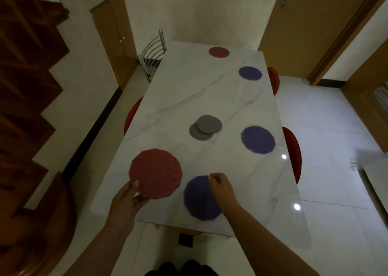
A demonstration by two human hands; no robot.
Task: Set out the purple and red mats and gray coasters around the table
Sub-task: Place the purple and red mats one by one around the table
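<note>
While a red stack (155,173) is gripped at its near edge by the left hand (129,202), kept ready over the desk (201,99), a purple mat (199,200) is pinched by the right hand's (221,186) closed fingers (212,178) at the near end, apparently for placing, with gray coasters (206,127) left mid-desk.

Marble-topped table (189,91) at centre; metal chair (152,54) upper left; wooden door (302,24) upper right; glossy tiled floor (327,129) at right.

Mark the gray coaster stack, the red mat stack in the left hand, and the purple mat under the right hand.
gray coaster stack (206,126): head view, centre of the top coaster.
red mat stack (155,172): head view, middle of the top mat.
purple mat (199,200): head view, exposed left half.
</note>
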